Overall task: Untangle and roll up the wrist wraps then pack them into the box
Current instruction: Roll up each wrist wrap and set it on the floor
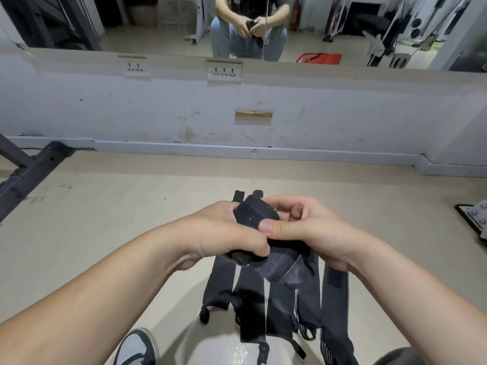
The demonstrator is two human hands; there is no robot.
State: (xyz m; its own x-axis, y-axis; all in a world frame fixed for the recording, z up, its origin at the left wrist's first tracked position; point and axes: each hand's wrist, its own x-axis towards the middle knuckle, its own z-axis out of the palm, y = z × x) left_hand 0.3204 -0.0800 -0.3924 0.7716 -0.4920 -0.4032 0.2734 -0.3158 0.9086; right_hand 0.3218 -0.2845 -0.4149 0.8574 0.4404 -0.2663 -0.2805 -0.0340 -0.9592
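Note:
A black wrist wrap roll sits between both hands in the middle of the view. My left hand grips the roll from the left, thumb curled over its lower end. My right hand holds it from the right, thumb pressed on the roll's front. The wrap's loose tail hangs down below the hands. Several other black and grey wrist wraps lie spread on the floor beneath, some with white stripes. No box shows in view.
A white wall with sockets and a mirror above it faces me; the mirror reflects a seated person and a red bag. A dark metal rack foot lies at left, a metal plate at right. My shoe is at the bottom.

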